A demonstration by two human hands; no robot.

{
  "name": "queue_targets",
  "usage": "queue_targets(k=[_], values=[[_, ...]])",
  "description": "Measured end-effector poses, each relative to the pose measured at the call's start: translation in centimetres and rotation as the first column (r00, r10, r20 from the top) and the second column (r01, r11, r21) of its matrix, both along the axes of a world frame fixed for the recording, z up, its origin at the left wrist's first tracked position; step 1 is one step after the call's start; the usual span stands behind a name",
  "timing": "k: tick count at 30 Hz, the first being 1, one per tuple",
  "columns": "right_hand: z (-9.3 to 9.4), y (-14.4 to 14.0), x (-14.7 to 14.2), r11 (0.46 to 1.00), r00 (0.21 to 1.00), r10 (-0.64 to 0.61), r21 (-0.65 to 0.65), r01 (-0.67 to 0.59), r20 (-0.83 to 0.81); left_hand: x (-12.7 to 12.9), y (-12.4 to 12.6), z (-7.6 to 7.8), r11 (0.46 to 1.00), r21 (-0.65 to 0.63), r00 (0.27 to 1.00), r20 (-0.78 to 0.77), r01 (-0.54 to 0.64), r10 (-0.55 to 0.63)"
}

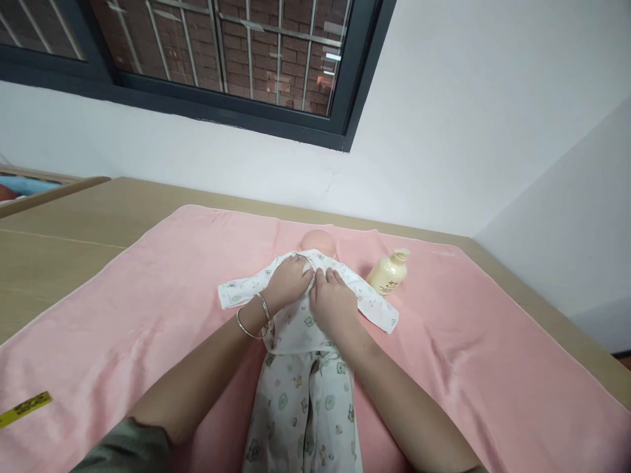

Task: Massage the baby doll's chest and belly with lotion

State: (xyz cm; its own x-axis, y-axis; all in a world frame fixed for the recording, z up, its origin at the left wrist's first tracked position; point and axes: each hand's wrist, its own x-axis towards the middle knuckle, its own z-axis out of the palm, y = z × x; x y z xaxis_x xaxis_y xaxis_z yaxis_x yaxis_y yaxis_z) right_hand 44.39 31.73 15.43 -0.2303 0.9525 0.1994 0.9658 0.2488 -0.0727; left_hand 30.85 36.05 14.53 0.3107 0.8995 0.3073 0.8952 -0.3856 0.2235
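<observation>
A doll lies on its back, its bald head (318, 242) showing just above the collar. It is dressed in a white printed baby shirt (290, 332), sleeves spread to both sides, and matching baby pants (280, 394). My left hand (290, 281), with two bangles (252, 323) at its wrist, is closed on the shirt's front near the neckline. Beside it, my right hand (334, 302) has its fingers together on the same front edge, pinching the cloth. The fingertips of both hands nearly meet at the chest, and the thumbs are partly hidden.
A pink blanket (187, 263) with some folds covers much of the wooden tabletop (64, 263). Right of the doll stands a cream pump bottle (389, 272), tilted. At the lower left lies a yellow strip (24, 408). Behind are a wall and a barred window (236, 59).
</observation>
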Motion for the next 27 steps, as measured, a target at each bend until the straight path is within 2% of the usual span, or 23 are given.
queue_targets(k=[2,6,10,12,16,21,23,27], values=[[0.2,-0.1,0.0,1.000,1.000,0.006,0.010,-0.006,-0.020,0.0,-0.2,0.0,0.999,0.027,0.999,-0.036,0.034,-0.033],[1.1,1.7,2.0,0.997,0.987,0.021,-0.069,-0.032,-0.162,1.0,-2.1,0.7,0.994,0.059,0.982,-0.174,0.088,-0.077],[1.3,3.3,3.4,0.990,0.970,0.085,-0.089,-0.108,-0.226,1.9,-3.3,1.0,1.000,0.011,0.994,-0.106,0.017,-0.016],[1.0,3.1,2.9,0.994,0.982,0.059,-0.082,-0.075,-0.181,1.9,-2.9,0.7,1.000,0.012,0.998,-0.064,-0.019,0.020],[0.3,1.2,0.8,0.997,0.998,-0.044,-0.069,0.041,-0.041,0.8,-0.7,-0.1,1.000,0.016,0.999,0.037,0.019,-0.020],[0.6,-0.3,0.1,0.999,1.000,0.007,-0.052,-0.007,-0.006,-0.4,1.2,-0.5,0.996,-0.055,0.983,0.176,0.069,-0.058],[1.0,0.2,0.7,0.997,0.998,0.010,-0.071,-0.014,-0.061,-0.2,0.8,-0.2,0.998,-0.039,0.990,0.135,0.051,-0.045],[1.3,2.6,2.9,0.990,0.975,0.040,-0.125,-0.068,-0.218,1.3,-1.4,0.2,0.999,0.037,0.998,-0.059,0.008,-0.006]])
